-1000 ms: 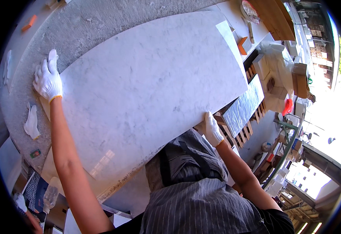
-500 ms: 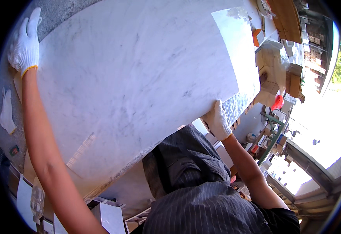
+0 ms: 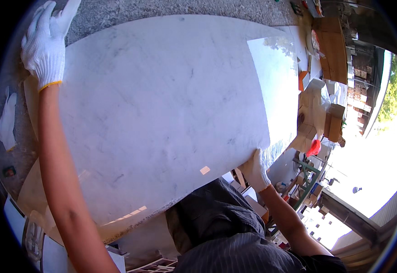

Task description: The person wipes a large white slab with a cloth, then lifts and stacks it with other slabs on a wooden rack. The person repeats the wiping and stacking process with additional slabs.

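A large, glossy white marble-look slab (image 3: 162, 100) with grey veins lies in front of me, its surface reflecting bright light at the right. My left hand (image 3: 44, 48), in a white knit glove with a yellow cuff, is at the slab's far left edge. Its fingers are stretched and apart, pointing away past the edge. My right hand (image 3: 254, 170), gloved too, grips the near right edge with the thumb on top; its other fingers are mostly hidden. A loose white glove (image 3: 6, 120) lies on the grey surface to the left.
A rough grey surface (image 3: 134, 13) borders the slab's far side. Cardboard boxes (image 3: 332, 50), clear plastic wrap (image 3: 316, 98) and a red item (image 3: 314, 148) stand at the right. A green metal frame (image 3: 305, 182) is behind my right arm. A clear plastic bottle (image 3: 34, 239) is at lower left.
The view has shifted, so the slab's far edge and more grey surface now show. My left hand's fingers have spread wider at the slab's edge. My right hand still grips the near edge.
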`<state>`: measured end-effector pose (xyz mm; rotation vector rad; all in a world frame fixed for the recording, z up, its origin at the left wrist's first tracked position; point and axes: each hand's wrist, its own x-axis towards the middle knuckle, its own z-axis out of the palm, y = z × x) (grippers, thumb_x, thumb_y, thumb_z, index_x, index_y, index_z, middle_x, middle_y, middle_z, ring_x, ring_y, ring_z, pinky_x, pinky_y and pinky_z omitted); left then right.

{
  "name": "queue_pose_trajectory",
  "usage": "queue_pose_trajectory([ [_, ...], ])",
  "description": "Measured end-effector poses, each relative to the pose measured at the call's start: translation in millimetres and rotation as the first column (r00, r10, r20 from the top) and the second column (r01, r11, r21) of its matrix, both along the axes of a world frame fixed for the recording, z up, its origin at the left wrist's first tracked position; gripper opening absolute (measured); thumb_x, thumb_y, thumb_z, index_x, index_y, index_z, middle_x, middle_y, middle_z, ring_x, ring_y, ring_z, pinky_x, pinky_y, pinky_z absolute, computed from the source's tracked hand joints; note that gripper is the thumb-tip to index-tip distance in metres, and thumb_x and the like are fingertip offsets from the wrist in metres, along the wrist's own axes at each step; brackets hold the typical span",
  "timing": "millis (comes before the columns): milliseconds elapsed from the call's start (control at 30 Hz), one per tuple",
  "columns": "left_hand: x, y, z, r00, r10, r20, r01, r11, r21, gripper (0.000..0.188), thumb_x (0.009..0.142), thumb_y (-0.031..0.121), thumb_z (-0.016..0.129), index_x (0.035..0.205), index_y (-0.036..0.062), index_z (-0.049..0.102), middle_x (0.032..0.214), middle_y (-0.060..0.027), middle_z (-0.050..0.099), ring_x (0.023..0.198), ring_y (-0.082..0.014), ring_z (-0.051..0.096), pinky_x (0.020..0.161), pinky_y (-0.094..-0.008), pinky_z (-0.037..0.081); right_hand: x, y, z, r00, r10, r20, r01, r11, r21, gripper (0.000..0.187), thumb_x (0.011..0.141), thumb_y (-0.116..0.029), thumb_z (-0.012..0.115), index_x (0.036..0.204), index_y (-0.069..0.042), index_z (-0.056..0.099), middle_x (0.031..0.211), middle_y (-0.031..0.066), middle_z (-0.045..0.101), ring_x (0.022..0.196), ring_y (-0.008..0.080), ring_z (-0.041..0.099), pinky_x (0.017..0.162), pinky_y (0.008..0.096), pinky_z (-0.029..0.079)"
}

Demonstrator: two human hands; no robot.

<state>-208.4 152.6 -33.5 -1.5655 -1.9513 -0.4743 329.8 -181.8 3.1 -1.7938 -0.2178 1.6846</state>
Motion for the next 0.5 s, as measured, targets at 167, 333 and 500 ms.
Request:
queue_pose_trajectory([
  [167, -10.0, -3.5, -10.1, 0.993, -0.002, 0.118, -0.003, 0.999, 0.041, 0.039, 0.099, 0.029, 0.051, 0.137, 0.0266, 0.058, 0.135, -0.0056, 0.061, 0.123, -0.0285, 0.059, 0.107, -0.0473, 0.044, 15.1, -5.4, -5.4, 0.98, 0.198, 0.012, -0.198, 0.98, -0.029, 0.083, 0.1, -0.065, 0.032, 0.157, -0.008, 0.012, 0.159, 0.0162, 0.025, 0.144, 0.035, 0.029, 0.115, 0.0508, 0.032],
  [333, -11.3, -6.9, -15.5, 0.971, -0.028, 0.239, 0.012, 0.998, 0.068, 0.033, 0.099, 0.022, 0.053, 0.129, 0.0251, 0.065, 0.128, -0.0091, 0.065, 0.118, -0.0298, 0.062, 0.103, -0.0458, 0.048, 22.2, -5.1, -6.6, 0.992, 0.046, -0.121, -0.052, 0.998, -0.04, 0.078, 0.101, -0.063, 0.033, 0.154, -0.007, 0.02, 0.156, 0.0139, 0.031, 0.14, 0.0317, 0.035, 0.113, 0.0459, 0.035],
  [500, -3.6, -8.8, -11.4, 0.967, -0.026, 0.253, 0.008, 0.997, 0.073, 0.033, 0.097, 0.018, 0.057, 0.128, 0.0253, 0.067, 0.126, -0.009, 0.065, 0.116, -0.0313, 0.063, 0.097, -0.0452, 0.052, 29.8, -10.3, -9.2, 0.994, 0.092, -0.053, -0.095, 0.995, -0.043, 0.082, 0.1, -0.066, 0.035, 0.151, -0.003, 0.025, 0.148, 0.0162, 0.042, 0.131, 0.0329, 0.048, 0.105, 0.0456, 0.043],
])
